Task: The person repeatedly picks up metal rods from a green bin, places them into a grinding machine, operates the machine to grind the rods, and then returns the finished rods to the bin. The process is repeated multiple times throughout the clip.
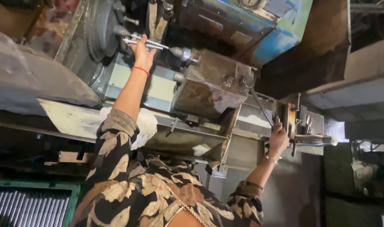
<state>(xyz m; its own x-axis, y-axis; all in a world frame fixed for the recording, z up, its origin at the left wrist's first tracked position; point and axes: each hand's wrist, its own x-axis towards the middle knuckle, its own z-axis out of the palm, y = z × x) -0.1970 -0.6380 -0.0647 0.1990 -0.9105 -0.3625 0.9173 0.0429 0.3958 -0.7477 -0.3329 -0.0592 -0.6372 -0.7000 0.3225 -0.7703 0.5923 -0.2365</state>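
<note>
- We count two hands, both the person's own, each on a different part of one lathe (213, 84).
- The left hand (142, 52) is raised to the chuck (100, 25) end, fingers curled around one bright steel rod (146, 42); a red thread circles that wrist.
- The rod lies level between the chuck and the pointed centre (181, 53) of the tailstock, whose tip sits just beside the rod's end.
- The right hand (277, 138) is closed on the handwheel (290, 122) at the far end of the tailstock; its fingers wrap the rim, and a thin bracelet sits on the wrist.
- We see one polished handle (316, 140) sticking out just beside that hand, and one long thin lever (261, 107) slanting from the tailstock down towards it.
- One white rag (143, 126) lies on the bed under the left forearm.
- One metal tray (187, 145) hangs below the bed; it holds a pale scrap, and we cannot tell what else.
- One green crate (72, 191) stands at lower left, filled with many steel rods laid side by side; we cannot count them exactly.
- Both sleeves carry a dark leaf print.
</note>
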